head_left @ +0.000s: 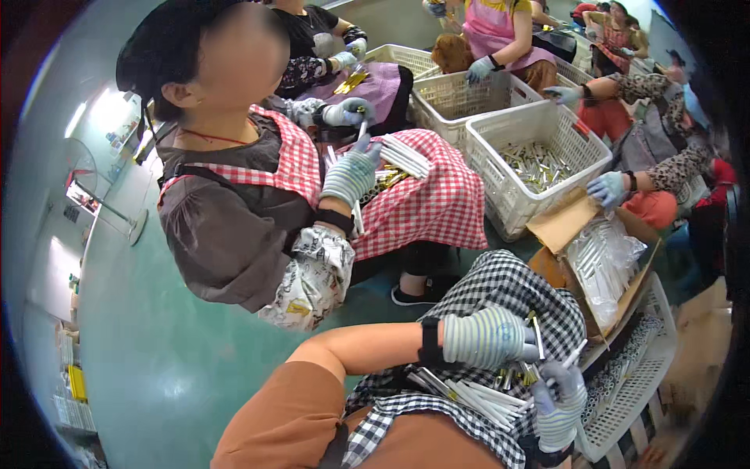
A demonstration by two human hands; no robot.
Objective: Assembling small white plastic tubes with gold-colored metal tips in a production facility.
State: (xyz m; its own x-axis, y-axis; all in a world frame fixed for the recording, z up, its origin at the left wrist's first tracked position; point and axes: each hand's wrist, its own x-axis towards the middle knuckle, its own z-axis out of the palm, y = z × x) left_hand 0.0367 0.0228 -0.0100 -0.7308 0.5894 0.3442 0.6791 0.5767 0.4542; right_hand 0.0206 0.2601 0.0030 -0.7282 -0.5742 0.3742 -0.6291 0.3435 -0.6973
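Observation:
On my lap lies a black-and-white checked apron (508, 289). My left hand (486, 338), in a striped glove, pinches a short, slim tube (537, 338) with a dark gold end between thumb and fingers. Close below it, my right hand (559, 408), gloved too, is closed around a thin white tube (576, 354) that sticks out past its fingers. Several loose white tubes (476, 399) lie in a fold of the apron beside my right hand. Small gold pieces (509, 378) show among them, partly hidden by my hands.
To my right stand an open cardboard box (562, 223) of bagged white tubes (603, 262) and a white crate (664, 328) of small ring-ended parts. Another crate (488, 195) holds metallic pieces. A co-worker in a red checked apron (437, 195) sits close on my left; others work beyond.

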